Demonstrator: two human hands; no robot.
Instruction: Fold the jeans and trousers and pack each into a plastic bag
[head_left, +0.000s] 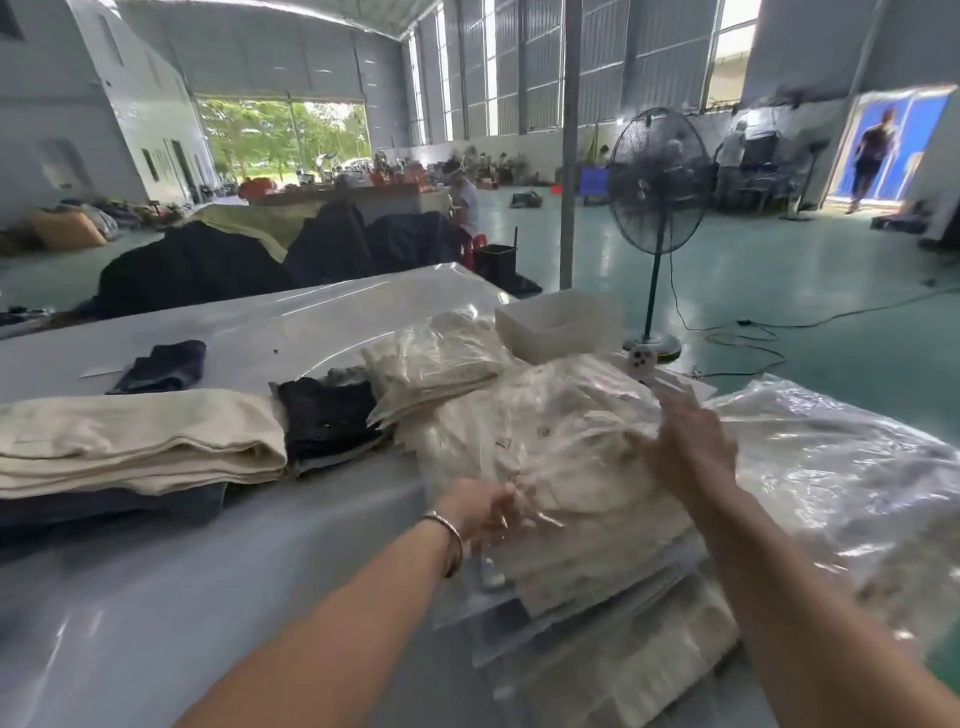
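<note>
The bagged cream trousers (561, 457) lie between my hands — long axis running away from me. My left hand (491, 512) seemingly pinches the near corner; my right hand (688, 447) presses flat, fingers spread.

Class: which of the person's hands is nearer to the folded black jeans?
Left. The left hand grips the bagged trousers just right of the black jeans; the right hand rests farther right.

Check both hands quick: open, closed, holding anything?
Left hand: pinches the near edge of the bagged cream trousers.
Right hand: open, fingers spread flat on top of the same bag.
</note>
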